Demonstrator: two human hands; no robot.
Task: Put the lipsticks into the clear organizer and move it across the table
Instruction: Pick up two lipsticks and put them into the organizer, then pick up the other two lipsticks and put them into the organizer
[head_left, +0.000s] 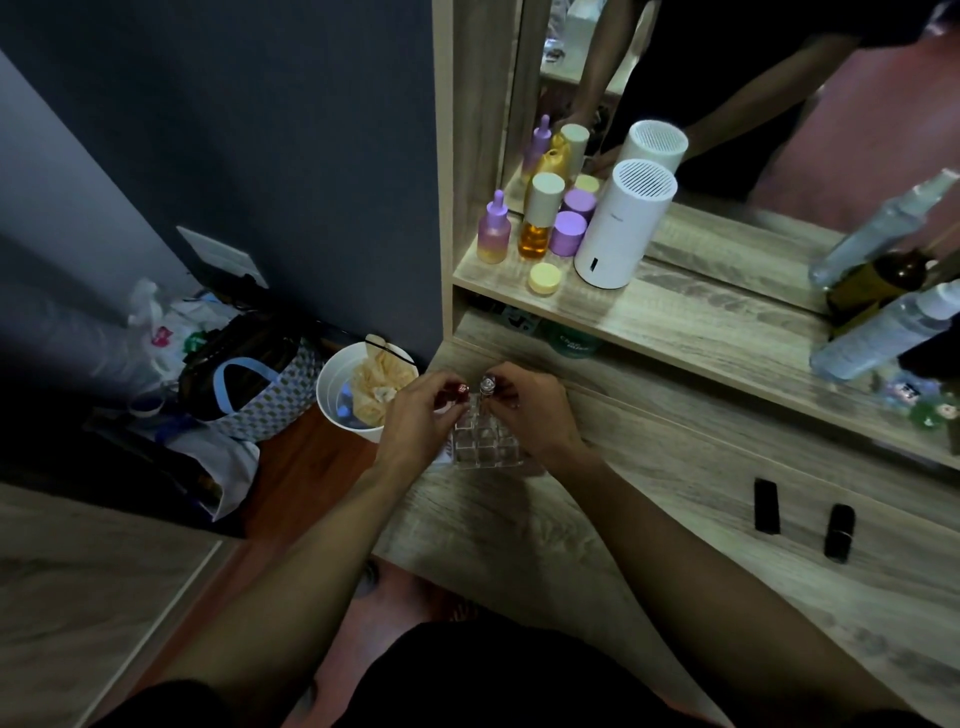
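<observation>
A clear gridded organizer (483, 447) stands at the left end of the wooden table (649, 545), between my two hands. My left hand (421, 415) pinches a red-capped lipstick (462, 388) upright over the organizer's back left corner. My right hand (530, 410) holds a silver-capped lipstick (487, 385) upright over the back row, right beside the red one. Two black lipsticks lie loose on the table to the right: one (766, 505) nearer the middle, the other (839, 532) further right. How deep the held lipsticks sit in the slots is hidden by my fingers.
A raised shelf (701, 322) behind the organizer carries purple and amber bottles (540, 228), a yellow jar (544, 278), a white cylinder device (621, 228) and clear spray bottles (878, 332). A mirror stands behind. On the floor left are a white bin (358, 389) and bags.
</observation>
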